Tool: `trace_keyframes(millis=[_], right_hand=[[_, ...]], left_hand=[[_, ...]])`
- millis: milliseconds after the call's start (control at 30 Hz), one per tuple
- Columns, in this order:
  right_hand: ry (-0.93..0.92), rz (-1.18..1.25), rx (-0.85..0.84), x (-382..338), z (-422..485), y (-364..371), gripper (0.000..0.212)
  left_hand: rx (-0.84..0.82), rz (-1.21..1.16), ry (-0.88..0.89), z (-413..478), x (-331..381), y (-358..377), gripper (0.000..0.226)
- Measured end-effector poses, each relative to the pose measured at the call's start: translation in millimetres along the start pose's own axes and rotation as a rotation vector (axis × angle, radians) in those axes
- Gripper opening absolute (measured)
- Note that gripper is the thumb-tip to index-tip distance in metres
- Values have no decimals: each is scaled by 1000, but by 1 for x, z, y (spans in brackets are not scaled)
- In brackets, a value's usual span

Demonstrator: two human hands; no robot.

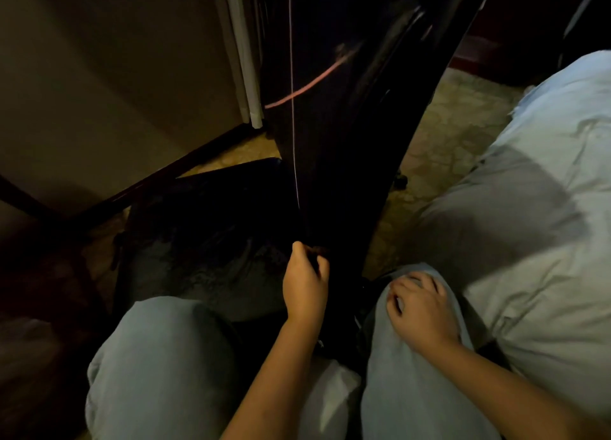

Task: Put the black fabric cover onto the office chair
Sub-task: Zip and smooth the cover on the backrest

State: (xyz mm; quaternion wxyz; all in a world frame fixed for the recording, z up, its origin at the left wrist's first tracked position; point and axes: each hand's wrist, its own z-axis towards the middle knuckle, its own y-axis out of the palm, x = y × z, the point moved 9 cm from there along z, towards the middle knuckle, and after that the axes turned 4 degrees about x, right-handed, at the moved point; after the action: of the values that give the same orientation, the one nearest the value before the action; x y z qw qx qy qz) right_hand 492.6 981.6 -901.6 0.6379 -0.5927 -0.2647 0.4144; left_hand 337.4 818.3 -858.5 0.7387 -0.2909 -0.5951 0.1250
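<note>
- The chair seat, black and dim, sits low at left over the patterned floor, beside a pale wall.
- The left hand pinches the near lower edge of the black fabric cover, fingers curled onto it.
- The cover rises between the knees as a tall, narrow strip. Its long axis runs from the hand up and away, leaning slightly right, and a thin pale seam follows it.
- The right hand rests on the right knee, fingers loosely bent, grasping nothing.
- White bedding lies far right.
</note>
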Motion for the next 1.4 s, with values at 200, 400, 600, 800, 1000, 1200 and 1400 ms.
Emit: trace_keyframes(millis=[200,400,600,800,1000,1200,1400], right_hand=[[-17,9,44,-4,1,-4,42],[-19,-4,59,-8,2,-7,39],[-17,-34,22,-6,2,-5,38],[5,-32,7,-2,2,-5,38],[8,16,-29,-3,0,-4,41],[43,74,-127,2,-3,0,34],[42,159,-68,-3,-6,-10,37]], left_hand=[[-5,-52,-54,-1,-10,8,12],[-159,-86,-187,-7,-28,44,14],[-173,-136,-219,-8,-30,49,26],[-7,-157,-158,-6,-19,13,34],[176,-210,-25,3,23,-45,26],[265,-124,289,25,130,-99,15],[338,-26,415,26,164,-99,13]])
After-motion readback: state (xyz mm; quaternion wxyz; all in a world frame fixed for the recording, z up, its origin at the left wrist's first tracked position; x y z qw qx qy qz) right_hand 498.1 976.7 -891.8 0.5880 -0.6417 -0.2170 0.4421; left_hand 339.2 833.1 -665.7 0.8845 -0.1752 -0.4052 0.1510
